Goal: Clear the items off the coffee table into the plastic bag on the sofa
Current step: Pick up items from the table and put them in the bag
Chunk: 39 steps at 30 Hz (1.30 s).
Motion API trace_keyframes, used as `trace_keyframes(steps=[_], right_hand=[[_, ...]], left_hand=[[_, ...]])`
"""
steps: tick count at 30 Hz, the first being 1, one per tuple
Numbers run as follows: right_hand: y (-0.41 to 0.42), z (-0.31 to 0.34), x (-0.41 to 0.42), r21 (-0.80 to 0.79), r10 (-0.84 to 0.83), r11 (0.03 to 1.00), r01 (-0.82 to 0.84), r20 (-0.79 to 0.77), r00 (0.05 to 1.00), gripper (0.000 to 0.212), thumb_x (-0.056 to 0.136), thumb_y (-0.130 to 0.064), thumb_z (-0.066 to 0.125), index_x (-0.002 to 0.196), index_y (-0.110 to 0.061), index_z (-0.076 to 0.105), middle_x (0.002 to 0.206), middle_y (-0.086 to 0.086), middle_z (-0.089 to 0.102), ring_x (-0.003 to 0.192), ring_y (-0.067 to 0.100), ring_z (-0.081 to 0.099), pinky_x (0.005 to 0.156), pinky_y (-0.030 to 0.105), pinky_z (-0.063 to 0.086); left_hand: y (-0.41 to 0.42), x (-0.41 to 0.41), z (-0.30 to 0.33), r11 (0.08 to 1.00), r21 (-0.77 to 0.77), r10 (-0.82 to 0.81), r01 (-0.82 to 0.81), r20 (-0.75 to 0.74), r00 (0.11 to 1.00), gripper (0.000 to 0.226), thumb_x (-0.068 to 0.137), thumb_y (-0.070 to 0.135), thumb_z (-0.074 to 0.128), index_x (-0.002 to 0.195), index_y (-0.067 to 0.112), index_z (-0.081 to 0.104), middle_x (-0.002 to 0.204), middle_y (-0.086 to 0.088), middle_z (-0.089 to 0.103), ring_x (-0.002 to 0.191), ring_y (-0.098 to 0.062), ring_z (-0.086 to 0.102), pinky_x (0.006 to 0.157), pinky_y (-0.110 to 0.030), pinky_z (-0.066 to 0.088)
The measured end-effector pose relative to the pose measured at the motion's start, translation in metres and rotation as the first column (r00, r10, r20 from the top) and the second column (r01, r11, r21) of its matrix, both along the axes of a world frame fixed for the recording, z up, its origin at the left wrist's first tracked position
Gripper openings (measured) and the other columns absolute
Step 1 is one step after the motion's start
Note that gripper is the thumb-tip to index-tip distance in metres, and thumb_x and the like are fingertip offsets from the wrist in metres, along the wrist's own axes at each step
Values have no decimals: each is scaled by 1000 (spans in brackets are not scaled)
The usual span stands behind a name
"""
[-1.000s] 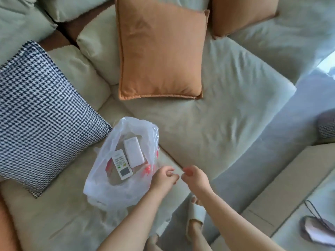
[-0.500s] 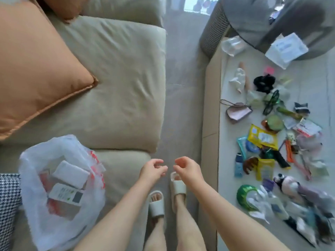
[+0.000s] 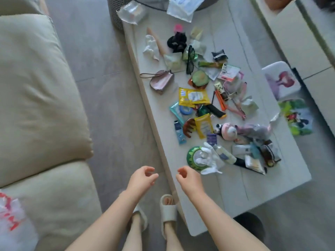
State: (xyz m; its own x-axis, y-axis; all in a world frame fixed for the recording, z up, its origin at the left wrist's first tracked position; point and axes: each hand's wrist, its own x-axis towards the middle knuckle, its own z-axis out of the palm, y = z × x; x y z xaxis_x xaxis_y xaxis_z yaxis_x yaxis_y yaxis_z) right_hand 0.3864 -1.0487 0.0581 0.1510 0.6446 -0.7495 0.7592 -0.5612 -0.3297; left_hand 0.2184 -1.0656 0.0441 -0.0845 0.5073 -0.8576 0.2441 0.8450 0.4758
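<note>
My right hand [image 3: 188,178] is nearer, its grip loosely curled and empty, like my left hand [image 3: 143,178] | white glove [image 3: 210,160] on green tape roll [image 3: 193,157] lies just far-right of it on the tabletop [image 3: 235,187] | bag [image 3: 12,223] near left on sofa [image 3: 36,87] | glove limp, fingers splayed.

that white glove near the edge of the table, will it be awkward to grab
Probably not. The white glove looks like soft fabric, so it should be light and go limp, fingers dangling. It lies partly over a green round tin, which it may drag or nudge as it lifts.
</note>
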Motion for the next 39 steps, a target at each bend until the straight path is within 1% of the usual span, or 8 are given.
trace_keyframes(steps=[8, 14, 19, 22, 25, 31, 36, 39], right_hand=[[8, -43, 125, 86, -109, 991, 100, 101, 989, 27, 89, -22, 55, 114, -14, 62, 118, 8, 60, 109, 27, 55, 89, 33, 45], [32, -94, 169, 137, 16, 990, -34, 136, 991, 37, 96, -16, 40, 132, -11, 45, 137, 7, 47, 127, 24, 39, 100, 34, 36], [34, -121, 175, 135, 159, 975, -175, 117, 980, 58, 93, -25, 50, 144, -16, 24, 148, 0, 31, 132, 24, 31, 105, 37, 34], [27, -129, 177, 111, 208, 966, -235, 213, 955, 69, 90, -34, 55, 146, -19, 17, 147, -2, 29, 130, 25, 33, 103, 38, 33], [22, -135, 177, 114, 246, 950, -291, 304, 921, 70, 89, -35, 55, 146, -19, 18, 139, 2, 37, 127, 24, 35, 104, 34, 31], [20, -137, 187, 166, 190, 950, -264, 364, 912, 24, 90, -33, 55, 109, -17, 53, 115, 4, 55, 115, 25, 44, 93, 34, 34], [29, -124, 203, 405, 71, 889, -213, 338, 938, 16, 78, -20, 71, 89, -13, 63, 106, 8, 59, 109, 31, 48, 85, 37, 37], [44, -121, 210, 439, 63, 872, -218, 341, 938, 14, 77, -14, 70, 88, -12, 61, 120, 7, 56, 120, 29, 44, 90, 38, 37]], left_hand=[[27, 107, -33, 995, -8, -104, 104, -6, 995, 34, 85, 20, 64, 117, 8, 60, 91, -7, 64, 71, -19, 60, 74, -34, 50], [54, 163, -66, 965, 52, -250, 257, -107, 962, 51, 88, 23, 60, 136, 15, 46, 130, -4, 53, 113, -21, 57, 93, -31, 47], [74, 186, -95, 958, 118, -239, 262, -181, 954, 63, 84, 18, 65, 141, 12, 38, 134, -8, 46, 121, -24, 50, 97, -26, 41], [78, 187, -111, 965, 58, -235, 256, -243, 941, 76, 81, 27, 70, 145, 16, 31, 140, -11, 41, 128, -28, 46, 107, -38, 40], [77, 188, -123, 963, 48, -246, 267, -253, 935, 80, 76, 30, 74, 144, 15, 34, 136, -12, 45, 124, -30, 49, 104, -44, 43], [69, 193, -138, 978, 23, -198, 207, -217, 956, 72, 71, 36, 75, 134, 21, 46, 124, -10, 49, 118, -30, 52, 101, -45, 46], [61, 188, -136, 986, 12, -158, 166, -239, 958, 64, 75, 36, 72, 132, 18, 48, 123, -10, 47, 116, -31, 51, 101, -45, 46], [53, 183, -131, 991, 15, -128, 136, -269, 955, 61, 78, 36, 70, 131, 15, 49, 127, -11, 44, 117, -31, 51, 104, -45, 43]])
